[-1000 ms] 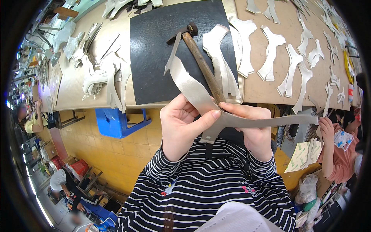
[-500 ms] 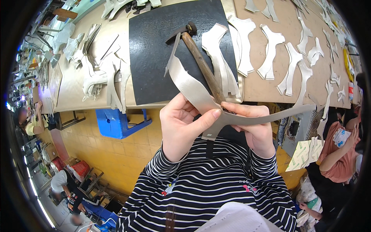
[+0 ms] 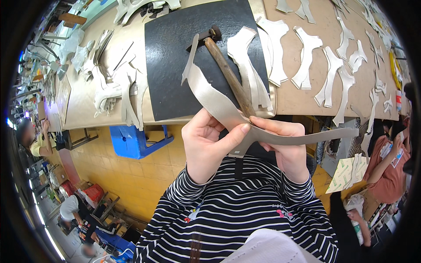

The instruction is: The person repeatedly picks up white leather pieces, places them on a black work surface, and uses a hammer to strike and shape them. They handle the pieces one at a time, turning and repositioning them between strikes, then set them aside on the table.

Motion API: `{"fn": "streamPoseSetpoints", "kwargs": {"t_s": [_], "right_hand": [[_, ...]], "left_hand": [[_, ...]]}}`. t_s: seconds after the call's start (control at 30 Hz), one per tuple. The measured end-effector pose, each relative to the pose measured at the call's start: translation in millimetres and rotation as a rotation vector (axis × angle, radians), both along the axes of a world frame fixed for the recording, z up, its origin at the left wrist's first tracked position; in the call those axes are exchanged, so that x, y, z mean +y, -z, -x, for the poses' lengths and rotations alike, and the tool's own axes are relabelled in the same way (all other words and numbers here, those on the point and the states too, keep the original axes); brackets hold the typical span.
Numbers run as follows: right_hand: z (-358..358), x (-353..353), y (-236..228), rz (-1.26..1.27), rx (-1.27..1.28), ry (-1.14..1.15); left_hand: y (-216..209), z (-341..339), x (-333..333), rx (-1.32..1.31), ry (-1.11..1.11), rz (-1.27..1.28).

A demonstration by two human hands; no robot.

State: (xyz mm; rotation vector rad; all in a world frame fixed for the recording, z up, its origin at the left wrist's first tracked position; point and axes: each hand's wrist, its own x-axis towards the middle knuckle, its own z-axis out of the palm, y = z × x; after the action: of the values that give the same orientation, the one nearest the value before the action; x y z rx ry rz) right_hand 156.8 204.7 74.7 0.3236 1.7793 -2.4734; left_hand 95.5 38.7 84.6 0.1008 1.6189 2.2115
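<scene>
Workpiece: a thin, greyish-beige, leather-like, three-armed strip (image 3: 247, 142), raised above my lap at the table's near side.
Handling: I judge that even pressure near the branching serves best, with the long arms untwisted (thin arms look easily bent).
Left hand (image 3: 204, 142): partly closed; I pinch the strip beside its branching, thumb uppermost, fingers curled behind.
Right hand (image 3: 289, 153): partly closed around the sideways arm, near my left thumb; the exact fingertip contact is hidden.
Beyond: a wooden-handled, dark-headed hammer (image 3: 228, 72) on a black, flat mat (image 3: 171, 79).
</scene>
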Motion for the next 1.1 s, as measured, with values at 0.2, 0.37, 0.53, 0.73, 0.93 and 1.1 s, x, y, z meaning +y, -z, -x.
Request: {"fn": "streamPoseSetpoints", "kwargs": {"t_s": [0.2, 0.37, 0.53, 0.73, 0.93, 1.1], "right_hand": [[-0.6, -1.8, -2.2, -0.114, 0.074, 0.022], [-2.1, -5.0, -4.2, -0.119, 0.071, 0.048], [-2.6, -6.6, -6.2, -0.108, 0.065, 0.069], [-0.1, -6.4, -10.7, -0.161, 0.056, 0.065], [1.8, -5.6, -13.8, -0.243, 0.05, 0.055], [2.1, -5.6, -11.6, -0.266, 0.09, 0.063]], "left_hand": [[-0.6, -1.1, 1.1, 0.0, -0.01, -0.049], [-0.7, -2.2, 3.0, 0.0, -0.02, -0.046], [-0.2, -2.1, 3.9, -0.003, -0.014, -0.074], [0.3, -0.9, 4.0, -0.026, -0.016, -0.09], [0.8, -0.9, 4.8, -0.059, -0.022, -0.115], [1.8, -1.0, 5.1, -0.077, -0.027, -0.15]]}}
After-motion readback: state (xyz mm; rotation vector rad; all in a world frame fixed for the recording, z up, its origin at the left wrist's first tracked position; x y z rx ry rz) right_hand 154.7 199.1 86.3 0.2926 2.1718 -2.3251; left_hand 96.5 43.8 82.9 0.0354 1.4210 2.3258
